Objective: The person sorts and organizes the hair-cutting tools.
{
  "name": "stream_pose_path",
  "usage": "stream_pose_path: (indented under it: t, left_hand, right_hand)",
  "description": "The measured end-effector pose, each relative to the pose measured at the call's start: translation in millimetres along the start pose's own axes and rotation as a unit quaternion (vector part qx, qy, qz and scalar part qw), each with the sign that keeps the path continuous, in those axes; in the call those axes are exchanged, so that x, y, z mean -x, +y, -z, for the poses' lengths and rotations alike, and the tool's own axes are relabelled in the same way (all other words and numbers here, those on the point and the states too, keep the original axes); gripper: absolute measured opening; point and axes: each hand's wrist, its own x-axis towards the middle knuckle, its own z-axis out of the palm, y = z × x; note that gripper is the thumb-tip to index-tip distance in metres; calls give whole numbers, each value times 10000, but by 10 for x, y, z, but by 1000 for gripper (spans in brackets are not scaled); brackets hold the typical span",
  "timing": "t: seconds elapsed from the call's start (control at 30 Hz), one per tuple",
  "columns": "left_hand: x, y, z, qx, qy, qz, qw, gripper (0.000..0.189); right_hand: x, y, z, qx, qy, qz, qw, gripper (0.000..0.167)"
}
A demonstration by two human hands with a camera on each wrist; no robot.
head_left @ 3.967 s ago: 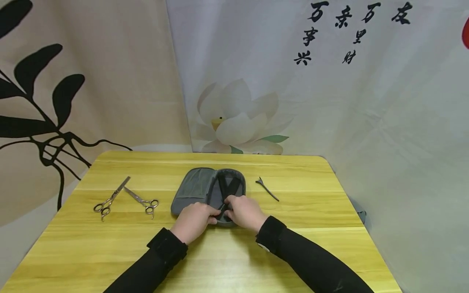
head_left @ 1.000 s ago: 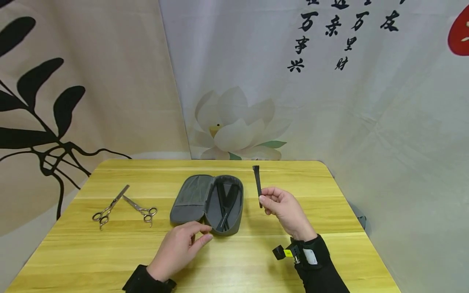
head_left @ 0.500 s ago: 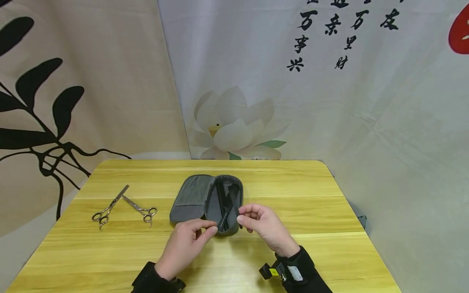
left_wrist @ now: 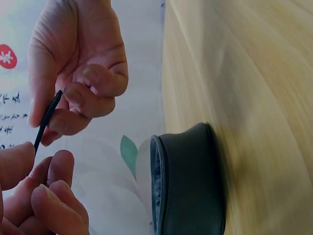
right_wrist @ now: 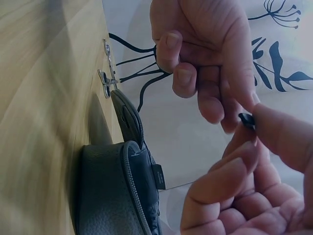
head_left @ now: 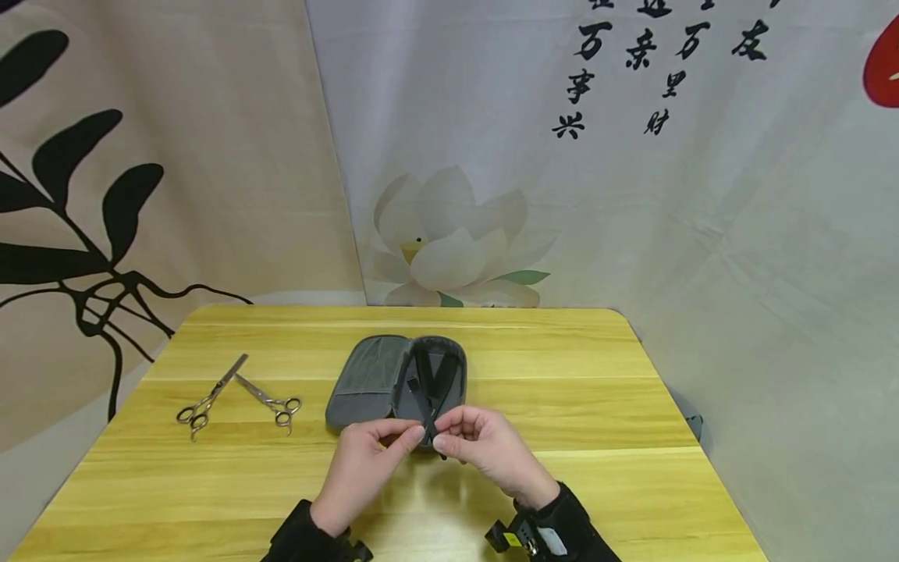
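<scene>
Both hands meet over the near end of the open grey zip case (head_left: 367, 378). Between them is a slim black hair clip (left_wrist: 49, 115), seen nearly end-on in the right wrist view. My right hand (head_left: 485, 445) pinches it between thumb and fingertips. The thumb and forefinger of my left hand (head_left: 368, 460) pinch it from the other side. In the head view the clip slants across the dark long tools (head_left: 444, 375) lying in the case; fingers hide part of it. The left wrist view shows the case wall (left_wrist: 190, 181) below the hands.
Left of the case, thinning scissors (head_left: 211, 398) and a second pair of scissors (head_left: 270, 394) lie with tips nearly together. The wooden table (head_left: 562, 375) ends at a printed cloth backdrop (head_left: 463, 156). A small camera (head_left: 520, 537) sits on the right wrist.
Four seconds ago both hands worked in the case and the clip lay on the table to its right. The right hand has lifted it and brought it left; the left hand now grips it too.
</scene>
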Motion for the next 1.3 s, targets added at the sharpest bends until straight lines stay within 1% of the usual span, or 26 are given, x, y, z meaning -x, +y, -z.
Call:
stream_pose_path:
  t: [0.13,0.23,0.57,0.73,0.83,0.9,0.97,1.03,1.13,1.2,1.3]
  left_hand:
    - [14,-1,-29,159,-35,-38,9999,14]
    - [15,-1,-46,228,-53,11,9997,15]
    - [-23,34,-75,246,-129,314,9991,10]
    - [-31,53,-78,183,-123,259,9994,7]
    - [-38,77,-47,151,-79,131,9998,10]
    - [-60,83,-12,29,20,-11,10000,11]
    - [-99,77,34,-179,163,-169,9996,10]
    - [-154,60,82,-471,315,-315,9979,9]
    - [-254,24,144,-887,455,-423,9941,10]
    - [-325,-2,172,-1134,429,-414,9918,12]
    - [-433,-36,192,-1478,210,-366,9881,14]
  right_hand:
    - [-2,18,-25,13,-45,97,9999,30]
    - [-8,34,-38,-13,-84,108,9999,29]
    - [-34,53,-52,12,-47,80,10000,28]
    - [-36,58,-53,71,9,12,10000,27]
    - [-29,70,-55,246,89,13,9997,25]
    - [-30,96,-53,443,162,65,9989,24]
    - [-37,137,-48,777,263,154,9965,24]
    - [-48,182,-44,1172,368,213,9922,25]
    - [-63,239,-44,1789,440,239,9826,28]
    - [-71,258,-46,2098,421,195,9767,32]
    - [-80,272,-45,2256,320,91,9736,38]
